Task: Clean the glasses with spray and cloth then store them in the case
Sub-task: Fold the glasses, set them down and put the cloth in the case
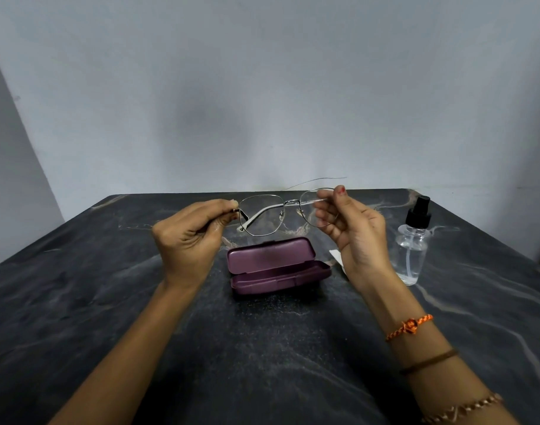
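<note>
Both hands' fingers (232,204) pinch glasses (288,214) — above open case (278,266)

Dark marbled table (109,302) against pale grey wall (262,87).

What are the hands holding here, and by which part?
Both hold the glasses above the open case. The left hand pinches the frame's left end at the hinge; the right hand pinches the right lens rim.
</note>
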{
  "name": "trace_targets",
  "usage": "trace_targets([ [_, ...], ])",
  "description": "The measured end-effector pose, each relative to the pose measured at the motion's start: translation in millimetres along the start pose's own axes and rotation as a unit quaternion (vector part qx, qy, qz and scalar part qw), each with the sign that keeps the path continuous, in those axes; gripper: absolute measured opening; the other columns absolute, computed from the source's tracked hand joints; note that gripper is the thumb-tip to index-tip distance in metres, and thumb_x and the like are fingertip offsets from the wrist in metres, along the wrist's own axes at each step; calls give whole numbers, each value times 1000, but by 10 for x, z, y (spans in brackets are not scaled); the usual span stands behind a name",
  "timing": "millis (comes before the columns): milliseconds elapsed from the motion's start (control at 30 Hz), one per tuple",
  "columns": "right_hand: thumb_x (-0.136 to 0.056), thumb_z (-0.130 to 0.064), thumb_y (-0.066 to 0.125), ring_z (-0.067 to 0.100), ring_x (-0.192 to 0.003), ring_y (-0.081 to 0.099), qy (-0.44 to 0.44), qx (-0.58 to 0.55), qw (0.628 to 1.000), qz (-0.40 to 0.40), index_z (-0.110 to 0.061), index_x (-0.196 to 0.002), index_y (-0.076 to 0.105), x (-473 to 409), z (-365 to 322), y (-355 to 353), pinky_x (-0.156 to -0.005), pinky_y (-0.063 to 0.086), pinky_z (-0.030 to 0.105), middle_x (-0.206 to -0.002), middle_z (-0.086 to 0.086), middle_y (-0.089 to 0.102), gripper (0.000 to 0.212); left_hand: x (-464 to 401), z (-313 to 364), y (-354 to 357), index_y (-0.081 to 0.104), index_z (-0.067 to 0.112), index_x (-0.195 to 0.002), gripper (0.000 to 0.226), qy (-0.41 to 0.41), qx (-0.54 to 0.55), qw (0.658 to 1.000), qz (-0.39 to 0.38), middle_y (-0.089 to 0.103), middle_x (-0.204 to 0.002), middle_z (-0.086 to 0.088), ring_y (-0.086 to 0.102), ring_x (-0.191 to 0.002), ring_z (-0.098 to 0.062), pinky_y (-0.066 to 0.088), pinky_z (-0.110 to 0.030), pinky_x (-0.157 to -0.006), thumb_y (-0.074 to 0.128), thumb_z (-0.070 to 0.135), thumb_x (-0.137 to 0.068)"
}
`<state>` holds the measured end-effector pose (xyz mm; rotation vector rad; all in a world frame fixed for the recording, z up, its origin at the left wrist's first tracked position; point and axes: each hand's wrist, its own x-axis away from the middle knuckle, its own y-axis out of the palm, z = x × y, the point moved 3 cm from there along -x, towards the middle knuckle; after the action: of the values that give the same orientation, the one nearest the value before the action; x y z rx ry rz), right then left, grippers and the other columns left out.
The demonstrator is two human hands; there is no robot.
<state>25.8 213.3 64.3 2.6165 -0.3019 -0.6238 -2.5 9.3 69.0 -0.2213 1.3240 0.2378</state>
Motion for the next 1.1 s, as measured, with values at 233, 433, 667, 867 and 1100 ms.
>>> trace_targets([
  [233,-91,-28,47,4,-58,64,38,-15,999,-11,-12,-77,69,4,-6,-8,-55,53,15,-63,-3,71,30,-8,-12,-1,58,-9,-94,28,-13,6,1000,24,64,-89,-9,62,-82,11,49,-8,-72,69,-10,-69],
  [433,-89,-26,49,2,-57,64,46,-8,999,-16,-11,-78,68,9,41,8,-51,51,13,-64,-3,73,27,21,-88,35,61,-4,-99,28,-112,72,989,60,68,-79,31,67,-77,0,53,-14,-71,67,-9,-72],
  [667,-87,-28,51,0,-57,64,60,-23,998,13,-14,-77,68,35,126,40,-50,51,12,-65,-4,73,25,-5,-48,101,73,15,-81,23,-234,257,934,82,74,-73,8,70,-73,-10,54,-16,-69,65,-2,-68],
  [867,-86,-36,52,1,-72,60,71,16,997,34,-23,-72,72,43,153,21,-56,49,12,-71,-11,70,28,-4,-36,153,75,16,-69,15,-334,365,866,65,74,-69,2,70,-71,-10,55,-16,-62,71,12,-55],
  [1100,-87,-36,49,12,-72,71,136,-50,989,6,-17,-79,70,34,203,56,-63,58,22,-79,-1,74,29,23,-55,195,74,16,-63,15,-376,448,811,25,74,-68,1,70,-73,-10,55,-17,-61,69,14,-49],
])
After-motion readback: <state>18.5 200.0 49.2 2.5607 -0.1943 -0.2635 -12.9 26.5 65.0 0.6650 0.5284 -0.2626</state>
